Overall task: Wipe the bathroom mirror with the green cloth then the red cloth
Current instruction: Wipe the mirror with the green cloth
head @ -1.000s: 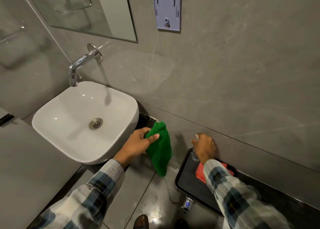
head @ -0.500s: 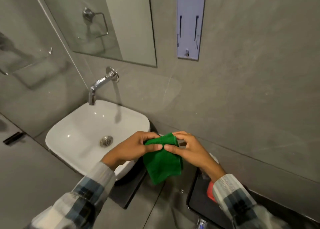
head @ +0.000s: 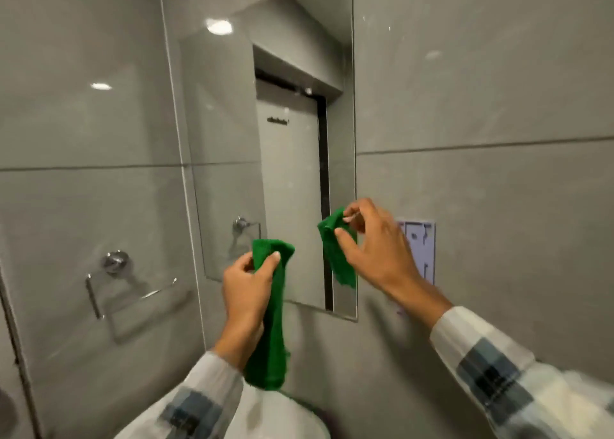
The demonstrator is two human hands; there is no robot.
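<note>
Green cloth [head: 270,322] pinched at top by left hand [head: 247,290], hanging in front of mirror [head: 289,179] lower edge. Second green patch at right hand [head: 372,252]: reflection or cloth end cannot be told; right fingers [head: 345,239] curled, grip unclear. Sink [head: 285,418] cut off below. Wall [head: 498,106] right of mirror bare.

- I stand in a bathroom with grey tiled walls [head: 481,89].
- A mirror [head: 292,172] hangs before me.
- A chrome towel ring [head: 116,282] is mounted left, a white basin [head: 285,418] below.
</note>
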